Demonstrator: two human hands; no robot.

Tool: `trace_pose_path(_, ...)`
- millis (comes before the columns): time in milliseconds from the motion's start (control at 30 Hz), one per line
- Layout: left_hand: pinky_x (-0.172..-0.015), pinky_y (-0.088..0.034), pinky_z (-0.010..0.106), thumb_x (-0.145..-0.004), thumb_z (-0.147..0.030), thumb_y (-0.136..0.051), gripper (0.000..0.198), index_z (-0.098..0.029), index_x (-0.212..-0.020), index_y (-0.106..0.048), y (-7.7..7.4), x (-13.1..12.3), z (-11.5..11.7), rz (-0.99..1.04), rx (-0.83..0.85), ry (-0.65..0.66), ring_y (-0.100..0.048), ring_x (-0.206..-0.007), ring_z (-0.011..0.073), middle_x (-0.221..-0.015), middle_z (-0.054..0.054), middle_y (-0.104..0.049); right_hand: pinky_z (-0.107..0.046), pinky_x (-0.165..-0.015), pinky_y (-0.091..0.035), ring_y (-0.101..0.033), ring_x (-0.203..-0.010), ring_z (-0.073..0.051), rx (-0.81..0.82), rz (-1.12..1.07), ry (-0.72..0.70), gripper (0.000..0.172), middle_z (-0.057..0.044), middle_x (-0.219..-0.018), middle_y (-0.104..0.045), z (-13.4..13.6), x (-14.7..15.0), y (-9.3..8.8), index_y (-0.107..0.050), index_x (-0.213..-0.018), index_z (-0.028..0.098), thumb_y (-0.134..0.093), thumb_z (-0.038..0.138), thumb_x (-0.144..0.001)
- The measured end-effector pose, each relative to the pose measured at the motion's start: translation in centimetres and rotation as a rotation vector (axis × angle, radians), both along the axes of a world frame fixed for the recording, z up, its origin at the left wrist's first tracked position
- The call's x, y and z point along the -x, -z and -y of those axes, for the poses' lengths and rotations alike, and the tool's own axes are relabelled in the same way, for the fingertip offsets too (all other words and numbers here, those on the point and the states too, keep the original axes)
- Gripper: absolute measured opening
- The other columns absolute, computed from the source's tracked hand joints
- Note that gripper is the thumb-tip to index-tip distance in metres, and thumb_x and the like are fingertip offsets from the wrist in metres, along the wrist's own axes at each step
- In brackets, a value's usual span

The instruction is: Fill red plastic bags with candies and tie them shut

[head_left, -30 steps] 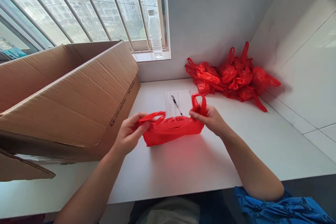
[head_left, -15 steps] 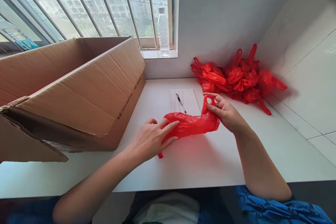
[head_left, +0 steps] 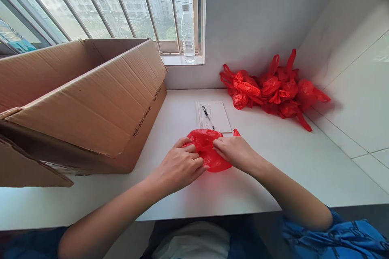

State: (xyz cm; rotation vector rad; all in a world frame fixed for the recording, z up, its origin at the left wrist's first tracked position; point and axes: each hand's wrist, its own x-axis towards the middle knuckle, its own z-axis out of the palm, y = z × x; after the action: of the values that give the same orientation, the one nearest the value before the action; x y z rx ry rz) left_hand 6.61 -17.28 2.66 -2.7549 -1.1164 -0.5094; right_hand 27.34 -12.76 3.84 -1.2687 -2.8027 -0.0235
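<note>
A thin red plastic bag (head_left: 211, 151) is bunched between my two hands, just above the white table. My left hand (head_left: 184, 162) grips its left side, fingers curled into the film. On the right side, my right hand (head_left: 234, 149) pinches the bag with thumb and fingers pressed together. A small red tip of the bag pokes up behind my right hand. Right behind the bag lie a white printed notepad (head_left: 223, 117) and, on it, a black and clear pen (head_left: 208, 117).
A large open cardboard box (head_left: 100, 109) takes up the left of the table (head_left: 170, 206). Several crumpled red plastic bags (head_left: 273, 89) are heaped in the back right corner. A clear water bottle (head_left: 188, 36) stands on the sill by the barred window.
My right hand has moved left and down from the bag's raised end, closer to my left hand. The bag, stretched long before, is now gathered into a rounder bunch.
</note>
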Motion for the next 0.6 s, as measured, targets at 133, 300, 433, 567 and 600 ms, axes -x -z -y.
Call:
trace_pose_path(133, -0.091, -0.037, 0.045, -0.095, -0.039, -0.046, 0.046, -0.021, -0.054, -0.049, 1.7, 1.4, -2.2, 0.013, 0.010, -0.305, -0.037, -0.037, 0.0120, -0.039, -0.004, -0.043, -0.028, -0.049, -0.040, -0.068, -0.078, -0.024, -0.042, 0.043, 0.121, 0.068, -0.014, -0.132, -0.059, -1.9, 0.4, 1.0, -0.048, -0.136, 0.023, -0.077, 0.027, -0.074)
trace_pose_path(300, -0.080, -0.037, 0.042, -0.075, -0.059, -0.065, 0.040, -0.023, -0.072, -0.049, 2.3, 5.0, -5.2, -0.038, 0.022, -0.448, -0.042, -0.039, 0.0160, -0.040, -0.007, -0.043, -0.030, -0.051, -0.043, -0.069, -0.083, -0.026, 0.036, 0.107, 0.201, 0.113, -0.018, -0.153, -0.038, -2.3, 0.2, 1.7, -0.023, -0.153, 0.024, -0.085, 0.035, -0.059)
trace_pose_path(433, -0.080, -0.037, 0.040, -0.073, -0.056, -0.069, 0.040, -0.022, -0.074, -0.049, 1.3, 6.1, -6.0, -0.208, 0.159, -0.422, -0.052, -0.050, 0.0185, -0.056, -0.003, -0.058, -0.031, -0.052, -0.044, -0.068, -0.081, -0.027, 0.048, 0.042, 0.179, 0.096, -0.015, -0.128, -0.062, -3.0, -0.7, 1.8, -0.034, -0.149, 0.020, -0.080, 0.041, -0.067)
trace_pose_path(567, -0.088, -0.036, 0.044, -0.088, -0.049, -0.056, 0.030, -0.021, -0.079, -0.056, 0.4, 6.0, -6.7, -0.082, 0.079, -0.434, -0.059, -0.063, 0.0209, -0.075, 0.004, -0.068, -0.039, -0.072, -0.048, -0.064, -0.086, -0.028, -0.155, -0.192, 0.044, 0.035, -0.011, -0.097, -0.070, -3.7, -0.1, 1.6, -0.060, -0.123, 0.019, -0.059, 0.034, -0.092)
trace_pose_path(600, -0.091, -0.036, 0.045, -0.092, -0.046, -0.051, 0.028, -0.021, -0.082, -0.059, 0.3, 6.0, -6.9, -0.020, 0.027, -0.433, -0.061, -0.067, 0.0214, -0.082, 0.005, -0.070, -0.039, -0.075, -0.048, -0.064, -0.089, -0.027, -0.176, -0.258, -0.013, 0.025, -0.011, -0.097, -0.070, -3.8, 0.3, 1.7, -0.062, -0.117, 0.019, -0.052, 0.030, -0.096)
